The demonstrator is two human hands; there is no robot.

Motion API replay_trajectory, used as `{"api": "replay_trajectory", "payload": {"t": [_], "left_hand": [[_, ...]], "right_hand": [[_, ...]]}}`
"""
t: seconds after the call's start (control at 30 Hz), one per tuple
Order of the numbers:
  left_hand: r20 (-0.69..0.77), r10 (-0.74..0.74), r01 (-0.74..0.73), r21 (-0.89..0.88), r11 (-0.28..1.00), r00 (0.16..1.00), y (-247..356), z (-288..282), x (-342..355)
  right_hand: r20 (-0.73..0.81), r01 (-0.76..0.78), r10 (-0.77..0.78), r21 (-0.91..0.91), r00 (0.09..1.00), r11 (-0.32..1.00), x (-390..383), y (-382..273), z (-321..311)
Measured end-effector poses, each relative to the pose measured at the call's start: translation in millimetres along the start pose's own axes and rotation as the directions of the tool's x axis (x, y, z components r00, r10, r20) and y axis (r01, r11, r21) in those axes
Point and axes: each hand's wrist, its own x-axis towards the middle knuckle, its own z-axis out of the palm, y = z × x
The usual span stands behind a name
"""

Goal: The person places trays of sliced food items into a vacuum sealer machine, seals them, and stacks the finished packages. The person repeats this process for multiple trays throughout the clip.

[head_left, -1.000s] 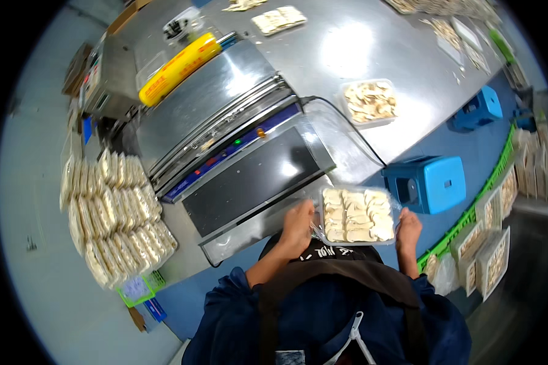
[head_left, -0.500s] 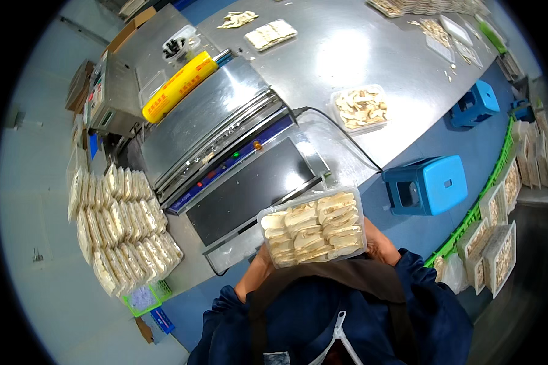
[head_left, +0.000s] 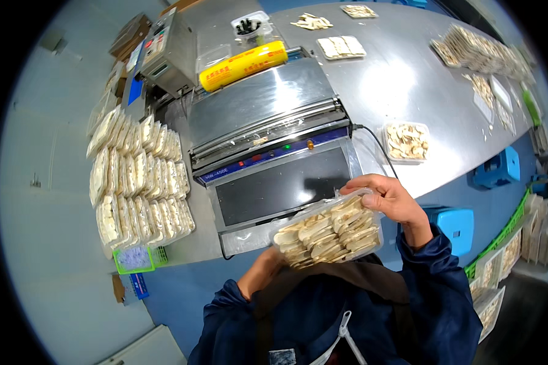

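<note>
Both hands grip a clear wrapped tray of pale slices (head_left: 327,231) raised in front of the wrapping machine (head_left: 274,152) on the worktop (head_left: 402,79), the right hand (head_left: 391,199) closed over its far corner, the left hand (head_left: 263,271) clasping it underneath.

Clear plastic tray (head_left: 327,232) packed with pale sliced pieces, film-wrapped, tilted, held up before wrapping machine.

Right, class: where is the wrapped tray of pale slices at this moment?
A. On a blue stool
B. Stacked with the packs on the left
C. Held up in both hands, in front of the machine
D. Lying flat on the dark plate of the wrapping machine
C: the wrapped tray is lifted and tilted, the right hand gripping its far end and the left hand under its near end, in front of the wrapping machine.
</note>
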Motion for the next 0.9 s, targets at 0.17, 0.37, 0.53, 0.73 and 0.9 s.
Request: {"api": "replay_trajectory", "payload": {"t": [0.17,0.37,0.53,0.73,0.9], "left_hand": [[-0.200,0.239,-0.188,0.246,0.951,0.950,-17.5,-18.6,-15.6],[-0.444,0.759,-0.748,0.248,0.616,0.477,53.7,-28.8,-74.6],[-0.425,0.566,-0.435,0.370,0.821,0.707,21.6,11.5,-90.6],[-0.608,0.466,-0.344,0.313,0.885,0.643,12.4,14.8,-95.0],[-0.469,0.536,-0.355,0.422,0.834,0.702,25.3,15.9,-88.7]], "right_hand": [[0.026,-0.228,0.247,0.486,0.969,0.844,9.3,25.1,24.0],[0.017,-0.337,0.341,0.206,0.940,0.919,13.2,34.2,33.1],[0.038,-0.398,0.440,0.498,0.897,0.770,12.2,18.8,61.4],[0.057,-0.492,0.500,-0.116,0.864,0.863,-12.5,50.5,46.5],[-0.039,0.081,-0.155,-0.714,0.987,0.695,72.2,-26.3,61.7]]}}
